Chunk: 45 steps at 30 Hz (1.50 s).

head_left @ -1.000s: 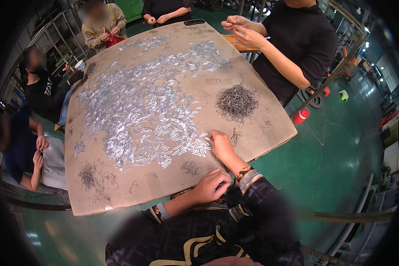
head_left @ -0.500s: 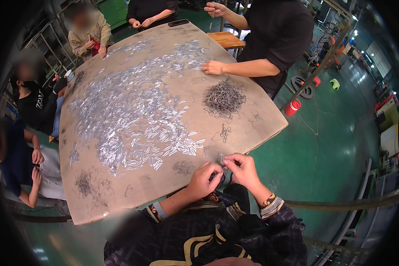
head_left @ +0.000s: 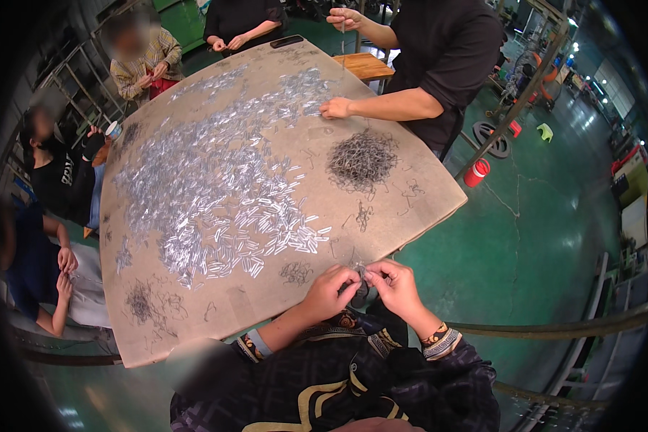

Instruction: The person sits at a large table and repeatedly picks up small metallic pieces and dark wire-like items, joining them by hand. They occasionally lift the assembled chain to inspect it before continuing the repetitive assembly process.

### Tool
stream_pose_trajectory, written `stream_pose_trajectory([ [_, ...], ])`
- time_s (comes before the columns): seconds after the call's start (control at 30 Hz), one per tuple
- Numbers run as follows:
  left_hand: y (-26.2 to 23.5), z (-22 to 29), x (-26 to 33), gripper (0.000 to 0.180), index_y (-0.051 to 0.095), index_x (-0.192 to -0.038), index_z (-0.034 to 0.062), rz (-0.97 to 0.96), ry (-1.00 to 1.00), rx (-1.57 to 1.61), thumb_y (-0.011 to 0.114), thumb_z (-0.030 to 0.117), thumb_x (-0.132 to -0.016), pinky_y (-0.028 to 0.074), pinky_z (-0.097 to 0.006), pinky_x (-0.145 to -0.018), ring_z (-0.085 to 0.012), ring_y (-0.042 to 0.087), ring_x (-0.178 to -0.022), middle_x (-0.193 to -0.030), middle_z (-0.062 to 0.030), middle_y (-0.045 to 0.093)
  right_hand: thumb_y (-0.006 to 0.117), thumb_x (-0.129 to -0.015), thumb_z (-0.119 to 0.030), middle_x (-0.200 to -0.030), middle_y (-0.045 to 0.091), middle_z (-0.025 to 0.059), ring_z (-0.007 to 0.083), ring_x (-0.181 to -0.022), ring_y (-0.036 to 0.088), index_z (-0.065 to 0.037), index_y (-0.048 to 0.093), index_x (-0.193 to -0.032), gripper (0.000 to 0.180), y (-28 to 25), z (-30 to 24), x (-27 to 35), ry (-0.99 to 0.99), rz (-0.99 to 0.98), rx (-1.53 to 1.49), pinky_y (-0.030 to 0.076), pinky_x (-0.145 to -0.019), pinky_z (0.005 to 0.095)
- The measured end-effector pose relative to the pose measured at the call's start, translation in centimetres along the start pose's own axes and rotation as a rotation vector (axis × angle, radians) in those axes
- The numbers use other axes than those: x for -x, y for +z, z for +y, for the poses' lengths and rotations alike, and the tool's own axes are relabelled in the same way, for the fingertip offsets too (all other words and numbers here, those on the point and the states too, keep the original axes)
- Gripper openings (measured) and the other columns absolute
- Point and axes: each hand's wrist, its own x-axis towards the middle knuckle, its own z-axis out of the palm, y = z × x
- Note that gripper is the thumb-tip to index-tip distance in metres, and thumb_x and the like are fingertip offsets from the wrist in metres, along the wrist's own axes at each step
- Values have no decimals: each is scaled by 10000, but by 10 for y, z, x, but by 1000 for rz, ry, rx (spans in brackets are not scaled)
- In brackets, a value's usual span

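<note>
Left hand (head_left: 329, 291) and right hand (head_left: 396, 286) pinched together on a small metal piece (head_left: 362, 272); silver pile (head_left: 216, 194) on desk (head_left: 266, 302) at ten o'clock.

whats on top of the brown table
A wide spread of small silver pieces and dark wire piles on the brown table. What the left hand and right hand pinch is hidden.

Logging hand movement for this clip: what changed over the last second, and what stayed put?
The right hand drew back from the spread of silver pieces to the table's near edge and met the left hand; both now pinch something small between their fingertips. The co-worker's hand came down onto the table. The silver pieces and dark wire heap stayed.
</note>
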Motion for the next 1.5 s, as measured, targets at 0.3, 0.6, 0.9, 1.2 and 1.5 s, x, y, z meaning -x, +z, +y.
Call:
stream_pose_trajectory([
  [0.3, -34, -81, -37, 148, 658, -901, 28, -28, 219, -753, 609, 66, -767, 506, -354, -730, -275, 590, -857, -883, -97, 605, 641, -865, 20, -821, 651, 81, 128, -697, 628, 58, 657, -917, 67, 1, 8, 9, 18, 61, 34, 499, -616, 253],
  [0.6, -46, -80, -68, 73, 597, -736, 34, -345, 408, -983, 558, 95, -734, 513, -362, -733, -248, 587, -850, -817, -86, 585, 648, -853, -35, -811, 666, 122, 205, -681, 645, 23, 676, -936, 105, -1, 6, 7, -31, 69, -40, 496, -622, 297],
  [0.9, -40, -60, -76, 68, 602, -771, 41, -253, 328, -941, 567, 99, -767, 505, -392, -712, -286, 599, -832, -817, -110, 607, 650, -854, -36, -813, 668, 128, 195, -683, 653, 25, 681, -928, 101, -1, 14, 12, -37, 110, -15, 503, -619, 290],
  [1.2, -55, -28, -68, 83, 672, -844, 25, -182, -226, -427, 720, 37, -777, 506, -287, -675, -172, 632, -713, -775, -83, 668, 669, -840, -35, -802, 658, 123, 177, -617, 622, 30, 677, -917, 101, 6, 16, 14, -43, 123, 9, 478, -570, 282],
  [1.5, -30, -7, -32, 65, 662, -881, -3, -171, -500, 605, 712, 1, -839, 495, -188, -660, -52, 615, -730, -816, -18, 681, 669, -833, -6, -807, 665, 121, 183, -624, 631, 28, 680, -914, 89, 8, 16, 10, -66, 84, 31, 484, -575, 286],
])
